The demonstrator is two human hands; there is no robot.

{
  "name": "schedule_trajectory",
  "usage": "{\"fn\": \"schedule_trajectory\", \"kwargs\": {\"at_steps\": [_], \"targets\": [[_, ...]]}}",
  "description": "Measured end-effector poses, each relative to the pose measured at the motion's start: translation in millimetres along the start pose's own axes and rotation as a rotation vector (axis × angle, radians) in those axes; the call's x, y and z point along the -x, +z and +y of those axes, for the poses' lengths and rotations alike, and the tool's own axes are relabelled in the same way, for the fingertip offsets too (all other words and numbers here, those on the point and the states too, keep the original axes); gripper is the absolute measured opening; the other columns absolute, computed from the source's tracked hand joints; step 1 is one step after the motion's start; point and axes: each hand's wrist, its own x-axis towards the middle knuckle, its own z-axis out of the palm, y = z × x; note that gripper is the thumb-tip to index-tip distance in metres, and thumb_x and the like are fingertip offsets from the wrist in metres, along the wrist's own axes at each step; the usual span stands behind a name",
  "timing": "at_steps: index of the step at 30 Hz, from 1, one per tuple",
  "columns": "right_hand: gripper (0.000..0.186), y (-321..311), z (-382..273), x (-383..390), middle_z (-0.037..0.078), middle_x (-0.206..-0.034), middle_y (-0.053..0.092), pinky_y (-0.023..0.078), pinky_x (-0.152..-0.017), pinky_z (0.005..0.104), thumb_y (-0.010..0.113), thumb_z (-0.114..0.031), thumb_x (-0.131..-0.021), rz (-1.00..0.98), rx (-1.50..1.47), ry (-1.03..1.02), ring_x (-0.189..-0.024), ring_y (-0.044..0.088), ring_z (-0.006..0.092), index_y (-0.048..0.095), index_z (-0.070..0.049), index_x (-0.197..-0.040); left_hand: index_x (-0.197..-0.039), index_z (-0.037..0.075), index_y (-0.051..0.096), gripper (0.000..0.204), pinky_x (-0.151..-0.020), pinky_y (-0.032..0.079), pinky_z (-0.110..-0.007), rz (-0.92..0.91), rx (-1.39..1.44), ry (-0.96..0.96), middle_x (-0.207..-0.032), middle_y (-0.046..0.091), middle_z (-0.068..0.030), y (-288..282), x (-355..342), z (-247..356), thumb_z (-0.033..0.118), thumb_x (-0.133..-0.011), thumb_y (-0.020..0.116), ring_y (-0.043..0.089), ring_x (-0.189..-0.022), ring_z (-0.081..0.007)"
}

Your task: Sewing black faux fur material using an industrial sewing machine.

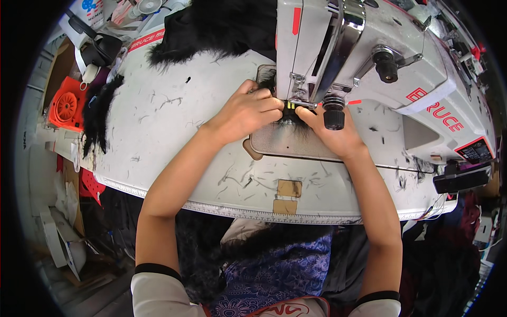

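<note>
A piece of black furry fabric [297, 121] lies under the needle area of a white sewing machine [391, 58]. Small yellow-green marks show on it between my hands. My left hand [253, 113] is closed, its curled fingers gripping the fabric just left of the presser foot. From the other side my right hand [338, 132] holds the same fabric, thumb pointing at the foot; a black knob [334, 113] and the machine head hide part of its fingers. Both hands rest low over the metal plate [290, 145], and the needle tip cannot be made out.
A heap of black fur-trimmed cloth [216, 29] lies at the back of the white table [174, 111]. Black fur strips [99, 113] hang by an orange fan-like box [68, 104] at left. Loose fibres litter the tabletop. A measuring tape [248, 213] runs along the front edge.
</note>
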Motion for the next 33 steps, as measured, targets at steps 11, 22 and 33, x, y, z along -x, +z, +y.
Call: {"fn": "schedule_trajectory", "kwargs": {"at_steps": [11,22,33], "targets": [[0.035,5.4,12.7,4.4,0.006,-0.068,0.056,0.043,-0.051,0.0340,0.061,-0.004,-0.063,-0.004,0.339,-0.261,-0.060,0.055,0.0216,0.062,-0.017,-0.095,-0.078,0.011,0.053,0.010,-0.076,0.038,-0.030,-0.022,0.006,-0.075,-0.099,0.060,0.0047,8.1,0.1,1.0,0.013,-0.068,0.054,0.049,-0.083,-0.0151],[0.037,4.6,12.4,7.0,0.003,-0.072,0.057,0.043,-0.052,0.0339,0.061,-0.004,-0.063,-0.051,0.410,-0.255,-0.062,0.055,0.0208,0.061,-0.015,-0.098,-0.081,0.012,0.055,0.013,-0.077,0.038,-0.031,-0.021,0.020,-0.141,-0.090,0.058,0.0051,8.4,-0.8,1.4,0.012,-0.068,0.054,0.048,-0.083,-0.0162],[0.038,1.5,8.3,11.6,0.003,-0.088,0.059,0.046,-0.062,0.0345,0.058,-0.003,-0.065,-0.119,0.415,-0.226,-0.073,0.057,0.0217,0.061,-0.013,-0.102,-0.100,0.012,0.061,0.033,-0.081,0.038,-0.030,-0.033,0.047,-0.091,-0.100,0.060,0.0054,7.8,1.8,-3.3,0.008,-0.067,0.055,0.049,-0.084,-0.0166]]}}
